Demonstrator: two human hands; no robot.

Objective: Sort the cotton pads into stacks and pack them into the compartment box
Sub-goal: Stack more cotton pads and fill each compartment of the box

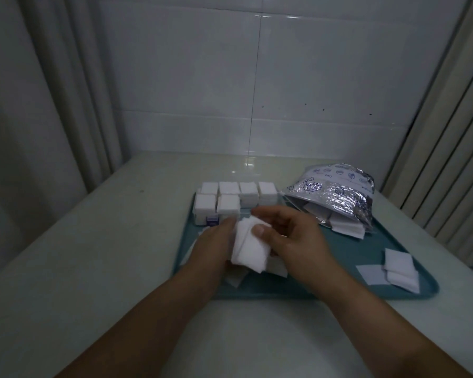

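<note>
Both hands, the left hand (212, 241) and right hand (290, 236), are pinching a small stack of white square cotton pads (250, 248) above the teal plastic tray's (339, 293) near-left area, with the clear compartment box (238, 199) sitting at its far-left corner.

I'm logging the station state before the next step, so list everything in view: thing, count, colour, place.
tray: one, teal, on the table.
compartment box: one, clear with a purple label, far left of the tray; six white stacks show in it.
bag: one, silvery with blue print, far right of the tray, open, white pads spilling out.
loose pads: a few, white, near right corner of the tray.
held pads: a small white bundle, above the tray's left part.
table: one, pale.
left hand: grips the bundle.
right hand: thumb pinches the bundle.
</note>
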